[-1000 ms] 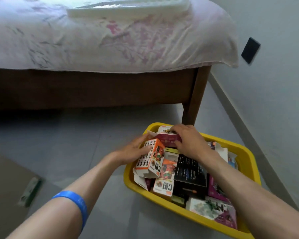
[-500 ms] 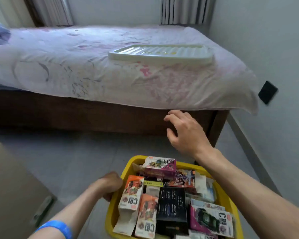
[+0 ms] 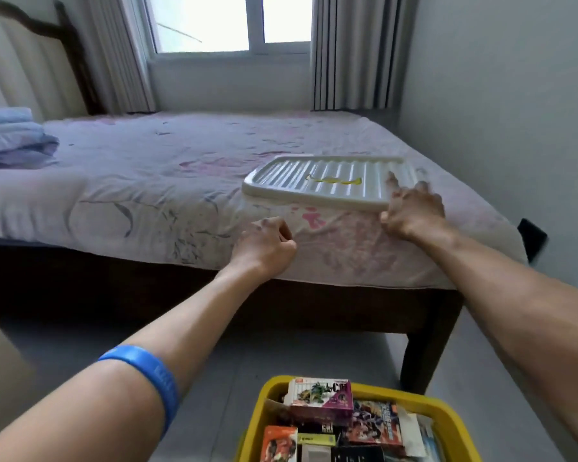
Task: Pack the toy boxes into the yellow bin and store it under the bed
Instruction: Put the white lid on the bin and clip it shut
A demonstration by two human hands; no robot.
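Now both arms reach over the bin (image 3: pixel 446 416), which sits on the floor at the foot of the bed (image 3: pixel 154 181), near its right leg, crammed with toy boxes (image 3: pixel 321 400). Packing looks about done, and the step in hand seems to be fetching the lid (image 3: pixel 327 181), a white ribbed one lying on the bed's near edge toward the right corner.

The right hand (image 3: pixel 412 211) is at the lid's near right corner, fingers spread and partly bent. It is blurred, so whether it has hold of the rim yet I cannot tell. The left hand (image 3: pixel 264 245) hangs short of the lid in front of the mattress edge, fingers curled in, holding nothing.

Next, I judge, the left hand must go to the lid's left edge so both can lift it level, bring it down onto the bin and press it shut. The boxes stand high, so it may not seat without some pushing down.
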